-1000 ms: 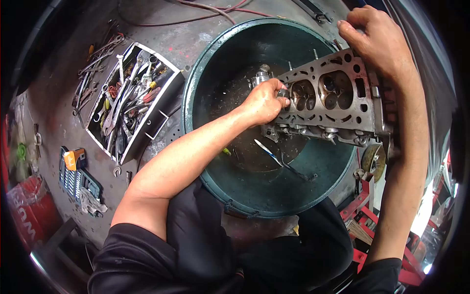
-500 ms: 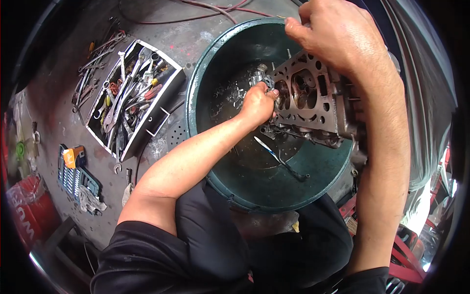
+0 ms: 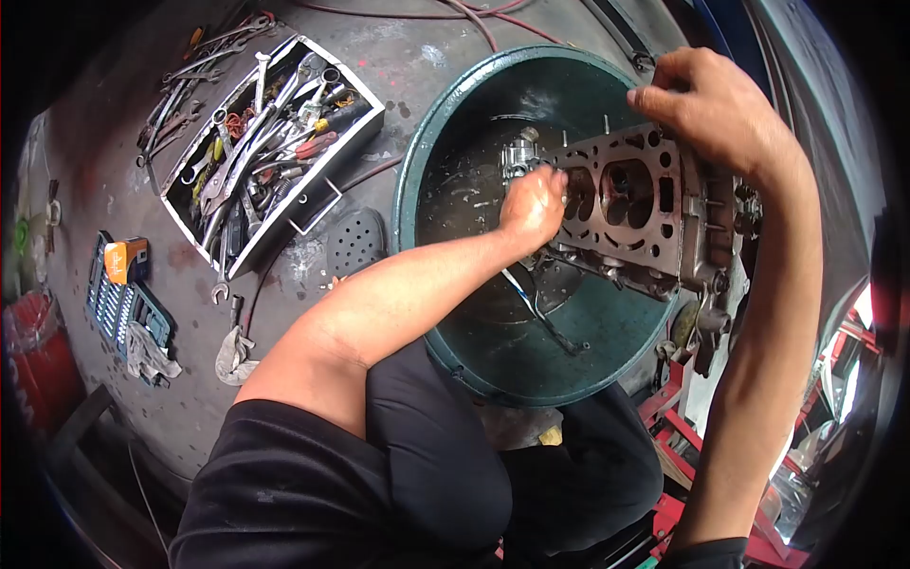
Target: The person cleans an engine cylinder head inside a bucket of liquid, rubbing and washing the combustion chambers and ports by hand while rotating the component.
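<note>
- L hand: fingers curl in at near end of engine part, tips mostly out of sight; can't tell what, if anything, they grip.
- R hand: just by the part's far top corner, thumb out, other fingers bent; undersides hidden, so grip or contact unclear.
- Engine part is over tub, holed face showing; underside hidden, L end partly behind L hand.
- Tub: murky liquid, bottom hard to make out. Thin tool in there, upper end hidden.
- Toolbox: tools overlap, many only partly visible.
- Rag covers pt. of socket tray; orange box hides more.
- Red bin: cut off by dark view edge.
</note>
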A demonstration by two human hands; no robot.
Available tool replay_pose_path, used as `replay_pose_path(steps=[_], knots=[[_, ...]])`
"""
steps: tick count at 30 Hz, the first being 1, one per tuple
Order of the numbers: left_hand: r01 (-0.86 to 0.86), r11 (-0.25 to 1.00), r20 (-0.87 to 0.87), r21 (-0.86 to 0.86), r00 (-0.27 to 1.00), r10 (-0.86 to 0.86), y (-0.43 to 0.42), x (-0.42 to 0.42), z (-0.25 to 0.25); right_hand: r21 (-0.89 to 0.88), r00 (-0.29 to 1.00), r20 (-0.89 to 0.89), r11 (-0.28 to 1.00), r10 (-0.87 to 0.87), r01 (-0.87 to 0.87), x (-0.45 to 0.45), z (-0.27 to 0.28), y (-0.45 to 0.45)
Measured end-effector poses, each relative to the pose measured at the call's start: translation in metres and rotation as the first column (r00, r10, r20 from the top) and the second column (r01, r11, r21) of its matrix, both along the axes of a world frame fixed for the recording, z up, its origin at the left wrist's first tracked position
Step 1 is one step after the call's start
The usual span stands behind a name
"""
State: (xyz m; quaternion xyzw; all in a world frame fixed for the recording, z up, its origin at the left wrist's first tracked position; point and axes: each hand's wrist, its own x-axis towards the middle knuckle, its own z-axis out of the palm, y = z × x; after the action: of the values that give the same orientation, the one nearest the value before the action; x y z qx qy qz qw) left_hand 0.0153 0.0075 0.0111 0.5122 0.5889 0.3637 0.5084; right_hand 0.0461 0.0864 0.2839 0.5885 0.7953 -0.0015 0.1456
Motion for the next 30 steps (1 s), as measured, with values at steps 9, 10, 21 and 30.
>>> replay_pose_path(steps=[9,10,21,30], knots=[[0.244,0.833,0.313,-0.497,0.946,-0.09,0.002,-0.014,0.018,-0.031,0.978,-0.095,0.983,-0.183,0.181,0.002,-0.011,0.007],[0.151,0.936,0.154,-0.319,0.982,-0.106,0.0,-0.005,0.0,-0.027,0.978,-0.103,0.983,-0.181,0.179,0.003,-0.013,0.008],[-0.043,0.992,-0.096,0.115,0.994,0.054,0.004,-0.006,-0.003,0.025,0.964,-0.014,0.964,-0.264,0.264,-0.046,0.021,-0.029],[0.106,0.994,-0.062,0.037,0.993,-0.104,-0.01,-0.008,0.01,-0.021,0.968,-0.003,0.968,-0.25,0.25,-0.032,0.028,-0.027]])
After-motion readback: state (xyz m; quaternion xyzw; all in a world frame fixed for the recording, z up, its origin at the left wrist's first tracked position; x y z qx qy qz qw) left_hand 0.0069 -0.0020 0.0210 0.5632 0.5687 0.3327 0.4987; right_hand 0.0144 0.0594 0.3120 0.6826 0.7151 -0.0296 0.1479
